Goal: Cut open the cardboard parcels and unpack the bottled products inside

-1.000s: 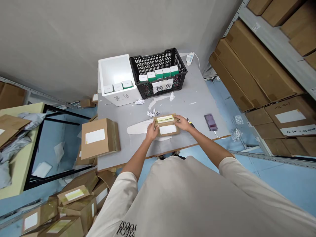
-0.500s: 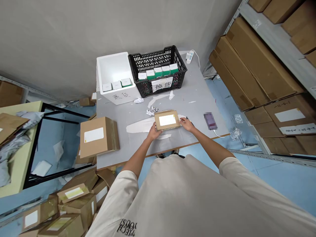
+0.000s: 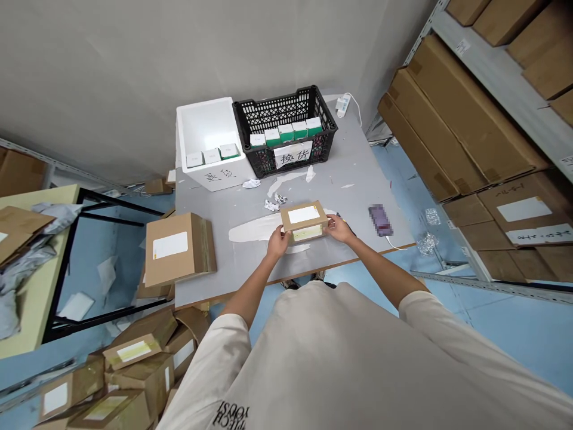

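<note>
Clearly, the grey table (image 3: pixel 358 173) is the largest thing, and at its far side stand the black crate (image 3: pixel 260 160) and the white foam box (image 3: pixel 201 172), side by side. At the left edge sits a big carton (image 3: pixel 172 272). Nearer the front edge, the small cardboard box (image 3: pixel 286 222) is between the two hands, its white label (image 3: pixel 303 214) facing upward. The left hand (image 3: pixel 278 242) grips its left end, the right hand (image 3: pixel 339 228) its right end; whether it touches the table, one cannot tell. Crumpled paper (image 3: pixel 271 205) lies just beyond.
</note>
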### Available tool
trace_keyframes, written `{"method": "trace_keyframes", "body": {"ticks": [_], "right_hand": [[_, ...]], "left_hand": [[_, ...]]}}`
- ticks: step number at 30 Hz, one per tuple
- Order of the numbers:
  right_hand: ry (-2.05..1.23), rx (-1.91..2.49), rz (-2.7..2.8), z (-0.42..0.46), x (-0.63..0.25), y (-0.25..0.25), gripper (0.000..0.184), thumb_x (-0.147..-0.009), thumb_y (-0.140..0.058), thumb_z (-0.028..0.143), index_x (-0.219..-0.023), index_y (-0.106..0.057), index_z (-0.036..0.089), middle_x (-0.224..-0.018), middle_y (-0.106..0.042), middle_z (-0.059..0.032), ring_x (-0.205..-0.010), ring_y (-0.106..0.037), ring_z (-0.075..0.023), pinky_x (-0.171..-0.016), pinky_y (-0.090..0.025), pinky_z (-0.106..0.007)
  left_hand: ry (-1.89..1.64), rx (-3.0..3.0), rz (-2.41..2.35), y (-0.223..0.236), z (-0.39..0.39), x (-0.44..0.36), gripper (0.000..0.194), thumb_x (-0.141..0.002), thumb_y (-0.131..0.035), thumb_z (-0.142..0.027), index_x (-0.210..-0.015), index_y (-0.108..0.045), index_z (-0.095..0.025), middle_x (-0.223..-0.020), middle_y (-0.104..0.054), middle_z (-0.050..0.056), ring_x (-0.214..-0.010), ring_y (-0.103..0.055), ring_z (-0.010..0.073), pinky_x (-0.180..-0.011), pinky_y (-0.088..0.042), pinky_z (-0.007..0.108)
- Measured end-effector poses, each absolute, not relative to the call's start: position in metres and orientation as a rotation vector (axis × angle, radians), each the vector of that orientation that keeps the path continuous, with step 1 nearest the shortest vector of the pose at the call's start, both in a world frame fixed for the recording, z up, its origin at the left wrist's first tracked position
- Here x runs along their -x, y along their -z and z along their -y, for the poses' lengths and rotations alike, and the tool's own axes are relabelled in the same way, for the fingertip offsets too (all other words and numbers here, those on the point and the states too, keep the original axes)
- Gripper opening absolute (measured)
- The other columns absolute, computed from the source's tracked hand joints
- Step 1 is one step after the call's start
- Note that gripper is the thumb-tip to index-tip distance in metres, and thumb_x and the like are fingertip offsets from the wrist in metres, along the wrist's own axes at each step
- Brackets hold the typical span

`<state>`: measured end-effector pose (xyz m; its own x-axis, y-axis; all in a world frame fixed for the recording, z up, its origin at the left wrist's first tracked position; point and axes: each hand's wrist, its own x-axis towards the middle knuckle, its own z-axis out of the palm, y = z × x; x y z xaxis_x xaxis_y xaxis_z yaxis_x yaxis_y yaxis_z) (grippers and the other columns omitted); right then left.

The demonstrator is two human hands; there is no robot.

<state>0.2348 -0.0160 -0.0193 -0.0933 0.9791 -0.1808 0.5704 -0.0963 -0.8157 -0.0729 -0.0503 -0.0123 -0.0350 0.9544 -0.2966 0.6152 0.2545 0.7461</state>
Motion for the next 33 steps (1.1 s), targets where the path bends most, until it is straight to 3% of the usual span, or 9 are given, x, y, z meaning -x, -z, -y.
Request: {"method": "trace_keyframes", "body": {"ticks": [4, 8, 12, 16, 19, 24, 28, 33], "right_hand": [[-1.017, 1.754, 1.665, 0.010, -0.233, 0.012, 0.053, -0.077, -0.074, 0.035, -0.128, -0.065, 0.022, -0.106, -0.068, -0.0060, -0.081, -0.068, -0.0202, -0.084, -0.060, -0.038], [-0.968, 1.749, 1.694, 0.009, -0.229, 0.005, 0.052, -0.078, -0.073, 0.037, -0.127, -0.066, 0.021, -0.111, -0.066, -0.0082, -0.083, -0.066, -0.0211, -0.088, -0.059, -0.038], [-0.978, 1.719, 1.690, 0.008, -0.226, 0.003, 0.058, -0.077, -0.074, 0.037, -0.132, -0.064, 0.021, -0.117, -0.065, -0.0094, -0.087, -0.066, -0.0211, -0.089, -0.058, -0.038], [-0.998, 1.880, 1.486, 0.000, -0.211, 0.001, 0.051, -0.079, -0.073, 0.038, -0.126, -0.065, 0.019, -0.108, -0.070, -0.0071, -0.087, -0.068, -0.0206, -0.088, -0.057, -0.036], [-0.995, 1.950, 1.374, -0.010, -0.201, 0.002, 0.040, -0.081, -0.072, 0.039, -0.115, -0.066, 0.020, -0.102, -0.073, -0.0048, -0.090, -0.069, -0.0205, -0.088, -0.056, -0.036], [-0.969, 1.941, 1.510, -0.010, -0.227, 0.013, 0.028, -0.094, -0.056, 0.036, -0.116, -0.066, 0.021, -0.112, -0.073, -0.0070, -0.100, -0.068, -0.0202, -0.094, -0.053, -0.034], [-0.730, 2.291, 1.652, 0.008, -0.275, 0.033, 0.033, -0.092, -0.059, 0.034, -0.121, -0.066, 0.019, -0.128, -0.064, -0.0151, -0.123, -0.057, -0.0306, -0.104, -0.044, -0.042], [-0.691, 2.555, 1.735, 0.029, -0.312, 0.058, 0.054, -0.088, -0.068, 0.043, -0.134, -0.054, 0.018, -0.135, -0.056, -0.0174, -0.129, -0.049, -0.0350, -0.106, -0.039, -0.046]], "left_hand": [[-0.554, -1.437, -1.817, -0.002, 0.047, 0.070, 0.053, -0.099, -0.052, -0.055, -0.138, -0.057, -0.020, -0.092, -0.072, 0.006, -0.092, -0.069, 0.0261, -0.083, -0.051, 0.037], [-0.612, -1.393, -1.812, -0.001, 0.046, 0.067, 0.058, -0.095, -0.058, -0.055, -0.141, -0.054, -0.020, -0.093, -0.070, 0.005, -0.091, -0.068, 0.0237, -0.084, -0.051, 0.036], [-0.674, -1.439, -1.785, 0.001, 0.046, 0.066, 0.063, -0.094, -0.062, -0.048, -0.147, -0.048, -0.017, -0.115, -0.067, 0.012, -0.102, -0.067, 0.0244, -0.092, -0.053, 0.038], [-0.667, -1.786, -1.876, -0.012, 0.049, 0.054, 0.059, -0.097, -0.052, -0.032, -0.153, -0.041, -0.017, -0.147, -0.051, 0.020, -0.132, -0.054, 0.0317, -0.106, -0.047, 0.047], [-0.418, -2.128, -1.771, -0.024, 0.052, 0.040, 0.051, -0.100, -0.045, -0.027, -0.150, -0.047, -0.020, -0.153, -0.049, 0.017, -0.142, -0.045, 0.0328, -0.113, -0.042, 0.049], [-0.111, -2.304, -1.713, -0.024, 0.049, 0.029, 0.061, -0.096, -0.049, -0.027, -0.156, -0.039, -0.018, -0.162, -0.040, 0.016, -0.152, -0.034, 0.0339, -0.121, -0.033, 0.054], [-0.024, -2.337, -1.696, -0.019, 0.046, 0.029, 0.066, -0.094, -0.049, -0.023, -0.158, -0.036, -0.016, -0.165, -0.037, 0.017, -0.154, -0.031, 0.0342, -0.124, -0.029, 0.055], [0.018, -2.343, -1.705, -0.017, 0.046, 0.025, 0.069, -0.093, -0.050, -0.022, -0.159, -0.034, -0.013, -0.166, -0.034, 0.019, -0.156, -0.028, 0.0359, -0.125, -0.027, 0.055]]}}
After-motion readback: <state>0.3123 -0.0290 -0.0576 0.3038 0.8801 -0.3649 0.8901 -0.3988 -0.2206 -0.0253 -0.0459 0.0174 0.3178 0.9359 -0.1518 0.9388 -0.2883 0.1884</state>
